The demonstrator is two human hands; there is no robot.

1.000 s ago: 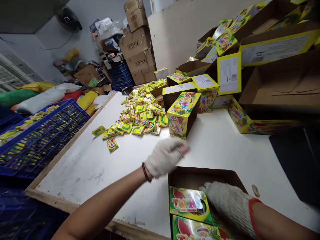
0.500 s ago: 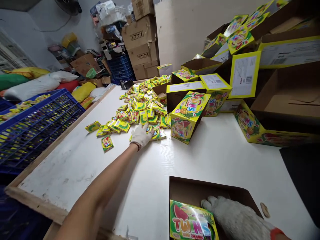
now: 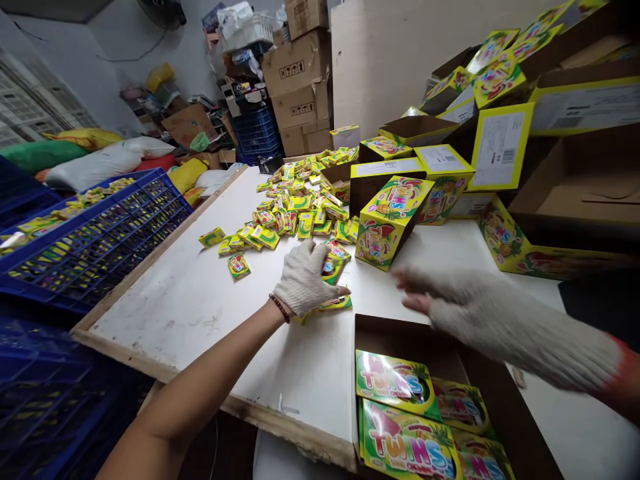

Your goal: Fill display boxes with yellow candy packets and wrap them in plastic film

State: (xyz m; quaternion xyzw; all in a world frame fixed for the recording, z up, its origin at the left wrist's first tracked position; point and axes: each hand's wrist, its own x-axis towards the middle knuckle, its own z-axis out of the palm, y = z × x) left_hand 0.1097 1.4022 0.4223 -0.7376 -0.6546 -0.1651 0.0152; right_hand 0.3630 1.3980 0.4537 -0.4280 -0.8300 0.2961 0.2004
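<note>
My left hand (image 3: 307, 277), in a pale knit glove with bare fingertips, is closed around a few small green-and-yellow candy packs (image 3: 331, 268) on the white tabletop. Its thumb points right, over a lower pack (image 3: 337, 303). My gloved right hand (image 3: 470, 313), somewhat smeared by motion, hovers over the far edge of an open cardboard box (image 3: 430, 340). Its fingers are stretched out and hold nothing. Inside that box, several flat "TWINS" packs (image 3: 407, 440) lie face up in two columns. A loose heap of similar packs (image 3: 300, 203) spreads beyond my left hand.
Yellow display boxes (image 3: 390, 223) are piled at the right and back right, many open. A blue crate (image 3: 150, 207) with packs stands off the table's left edge. A single pack (image 3: 239, 267) lies left of my hand. Sacks (image 3: 95, 167) and brown cartons (image 3: 297, 73) stand behind.
My left hand has drawn packs nearer, away from the heap. The right hand has risen out of the box and moved forward, leaving more packs visible inside. The view has shifted left.
</note>
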